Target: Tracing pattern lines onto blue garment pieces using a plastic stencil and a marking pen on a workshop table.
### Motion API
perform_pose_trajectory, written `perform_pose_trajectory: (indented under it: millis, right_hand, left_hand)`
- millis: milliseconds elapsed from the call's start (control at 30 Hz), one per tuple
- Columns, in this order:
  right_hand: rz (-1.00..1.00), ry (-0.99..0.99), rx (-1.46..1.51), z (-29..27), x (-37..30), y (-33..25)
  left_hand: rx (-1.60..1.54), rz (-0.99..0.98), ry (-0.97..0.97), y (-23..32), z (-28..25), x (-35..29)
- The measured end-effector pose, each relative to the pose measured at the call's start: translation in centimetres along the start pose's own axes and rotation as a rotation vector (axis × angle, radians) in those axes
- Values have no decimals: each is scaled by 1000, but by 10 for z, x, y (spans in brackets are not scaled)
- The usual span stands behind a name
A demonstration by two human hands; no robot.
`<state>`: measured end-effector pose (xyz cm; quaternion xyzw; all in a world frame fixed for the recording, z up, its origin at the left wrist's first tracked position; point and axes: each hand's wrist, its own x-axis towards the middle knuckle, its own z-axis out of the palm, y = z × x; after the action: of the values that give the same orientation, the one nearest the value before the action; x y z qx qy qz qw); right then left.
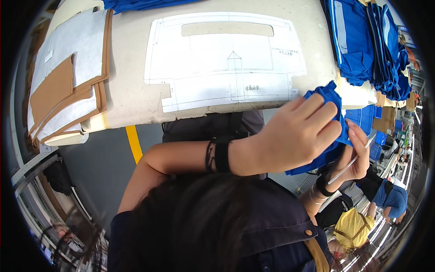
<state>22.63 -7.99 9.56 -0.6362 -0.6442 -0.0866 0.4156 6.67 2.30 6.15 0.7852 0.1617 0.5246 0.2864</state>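
Observation:
My left hand (294, 131), reaching across from the left with a black band at its wrist, is closed on a piece of blue fabric (330, 93) at the table's near right edge. The cloth hangs down below the table and partly behind that hand. Just to the right, my right hand (355, 156) pinches the fabric's edge at its fingertips. A thin silver rod (344, 171) lies across the same hand, held in its fingers; its exact kind cannot be made out. Beyond my left hand, a white paper pattern (204, 54) with drawn lines and a long slot lies flat on the table.
Brown and white card templates (68, 50) are stacked at the table's left end. Folded blue garments (355, 45) lie at the far right, and more blue cloth (145, 4) at the back edge. Blue bins (360, 118) stand beyond the table, with other people farther right.

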Motion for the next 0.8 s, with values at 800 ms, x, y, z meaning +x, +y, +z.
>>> perform_pose_trajectory:
  millis: [800]
  right_hand:
    - [800, -591, 809, 109, 50, -43]
  left_hand:
    - [60, -906, 153, -23, -99, -45]
